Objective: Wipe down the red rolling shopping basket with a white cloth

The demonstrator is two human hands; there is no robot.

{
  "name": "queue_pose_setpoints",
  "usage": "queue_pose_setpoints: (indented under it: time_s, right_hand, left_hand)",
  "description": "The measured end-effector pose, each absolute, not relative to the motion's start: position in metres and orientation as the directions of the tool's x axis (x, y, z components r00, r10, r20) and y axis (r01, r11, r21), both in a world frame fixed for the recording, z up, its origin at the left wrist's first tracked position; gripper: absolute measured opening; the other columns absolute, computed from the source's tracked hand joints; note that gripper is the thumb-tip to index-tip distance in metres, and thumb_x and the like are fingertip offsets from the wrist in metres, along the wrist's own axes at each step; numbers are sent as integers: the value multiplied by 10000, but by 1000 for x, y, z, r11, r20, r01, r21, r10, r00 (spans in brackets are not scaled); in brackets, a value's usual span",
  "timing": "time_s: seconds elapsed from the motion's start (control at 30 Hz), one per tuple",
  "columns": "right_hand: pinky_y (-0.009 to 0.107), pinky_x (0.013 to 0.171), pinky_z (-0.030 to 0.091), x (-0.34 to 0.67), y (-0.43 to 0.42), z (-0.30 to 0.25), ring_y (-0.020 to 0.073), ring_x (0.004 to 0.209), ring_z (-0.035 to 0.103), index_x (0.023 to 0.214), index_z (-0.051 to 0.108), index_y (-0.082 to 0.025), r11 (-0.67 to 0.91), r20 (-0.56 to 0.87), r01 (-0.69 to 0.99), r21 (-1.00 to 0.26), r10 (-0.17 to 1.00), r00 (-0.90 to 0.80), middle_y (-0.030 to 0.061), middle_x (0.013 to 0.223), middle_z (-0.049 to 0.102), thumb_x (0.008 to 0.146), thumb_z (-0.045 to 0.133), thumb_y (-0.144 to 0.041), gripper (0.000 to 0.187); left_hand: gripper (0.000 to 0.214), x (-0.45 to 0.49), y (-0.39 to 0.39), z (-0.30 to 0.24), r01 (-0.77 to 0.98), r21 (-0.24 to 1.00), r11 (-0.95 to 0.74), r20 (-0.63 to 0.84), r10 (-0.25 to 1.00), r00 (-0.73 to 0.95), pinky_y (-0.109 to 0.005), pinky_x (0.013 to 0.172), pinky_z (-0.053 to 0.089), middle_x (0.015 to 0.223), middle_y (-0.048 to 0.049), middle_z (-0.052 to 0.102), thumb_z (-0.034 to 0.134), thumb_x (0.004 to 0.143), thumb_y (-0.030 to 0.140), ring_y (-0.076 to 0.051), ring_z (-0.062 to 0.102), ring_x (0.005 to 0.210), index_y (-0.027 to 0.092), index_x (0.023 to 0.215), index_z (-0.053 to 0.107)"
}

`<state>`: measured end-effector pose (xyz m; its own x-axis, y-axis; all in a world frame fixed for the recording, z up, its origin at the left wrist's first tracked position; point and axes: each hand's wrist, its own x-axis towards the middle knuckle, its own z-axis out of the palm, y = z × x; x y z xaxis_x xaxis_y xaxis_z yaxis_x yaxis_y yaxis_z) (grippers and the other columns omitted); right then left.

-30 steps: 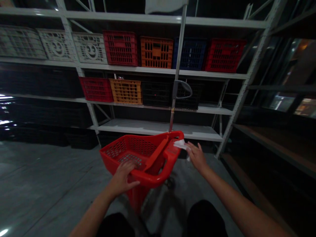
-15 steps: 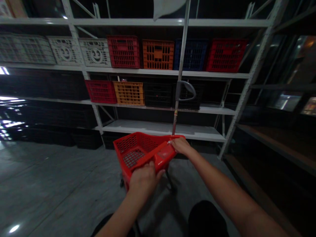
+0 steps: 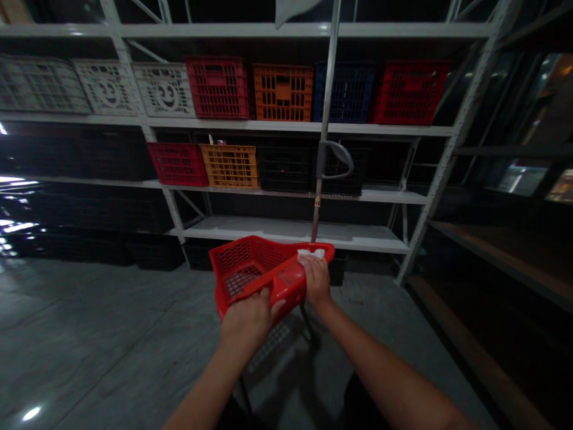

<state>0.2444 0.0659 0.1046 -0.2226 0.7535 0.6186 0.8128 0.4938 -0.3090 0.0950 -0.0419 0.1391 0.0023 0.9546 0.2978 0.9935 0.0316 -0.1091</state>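
A red plastic shopping cart (image 3: 264, 251) with a mesh basket stands on the floor in front of me. My left hand (image 3: 248, 316) is closed around its near rim, beside the handle panel. Farther right, my right hand (image 3: 317, 280) presses a white cloth or tissue (image 3: 311, 254) onto the top of the cart's red handle edge; its fingers lie over the cloth's near side. A metal pole (image 3: 329, 101) with a grey loop handle (image 3: 338, 160) rises from the cart's right end. At the top of the view, a pale flat piece (image 3: 295, 9) hangs by the pole.
A white metal rack (image 3: 286, 126) stands behind the cart, holding red, orange, blue, black and white crates, including an orange crate (image 3: 283, 92) and a yellow crate (image 3: 230, 166). Another dark shelf (image 3: 496, 251) borders the right side. Grey floor (image 3: 89, 334) lies at left.
My right hand has turned and shifted slightly left along the handle edge, and more of the white cloth shows. My left hand keeps hold of the rim and sits slightly farther left.
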Motion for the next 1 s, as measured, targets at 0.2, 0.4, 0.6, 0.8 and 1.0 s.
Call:
queue_pose_setpoints:
  time_s: [0.2, 0.4, 0.6, 0.8, 1.0]
  right_hand:
    - [547, 1052, 27, 221, 27, 41, 246, 1314, 236, 1230, 474, -334, 757, 822, 601, -257, 499, -277, 6, 1348, 433, 895, 324, -315, 368]
    - [564, 1040, 7, 240, 71, 64, 219, 1300, 275, 1256, 459, -240, 596, 823, 688, -415, 569, 4, 61, 1305, 480, 911, 202, -210, 431]
    - [546, 1056, 31, 190, 25, 66, 227, 1318, 231, 1244, 480, -246, 683, 854, 629, -370, 517, -59, 32, 1265, 517, 918, 271, -239, 388]
    - [554, 1045, -79, 189, 31, 57, 206, 1205, 408, 1228, 482, -282, 814, 929, 575, -82, 271, -251, 0, 1149, 610, 908, 335, -290, 353]
    - [594, 1018, -24, 260, 90, 76, 206, 1177, 432, 1129, 568, -251, 552, 823, 751, -363, 568, -20, 35, 1131, 613, 923, 239, -225, 389]
  left_hand:
    - [478, 89, -35, 141, 994, -108, -15, 274, 961, 44, -368, 647, 466, 870, -115, 664, 372, 810, 515, -266, 635, 763, 199, 1151, 485]
    - [324, 79, -32, 142, 987, -162, -7, 232, 972, 45, -355, 640, 467, 860, -105, 673, 431, 791, 356, -246, 640, 751, 204, 1067, 510]
    - [289, 80, -29, 144, 990, -136, 27, 192, 981, -1, -346, 654, 463, 870, -106, 673, 394, 806, 324, -238, 642, 761, 206, 1033, 527]
    - [319, 70, -34, 148, 990, -130, 58, 148, 988, -39, -346, 710, 449, 924, -111, 664, 410, 803, 355, -240, 628, 832, 214, 1065, 526]
    - [428, 56, -34, 144, 985, -169, 32, 182, 983, -1, -345, 681, 451, 938, -95, 669, 480, 759, 347, -248, 628, 824, 247, 1176, 480]
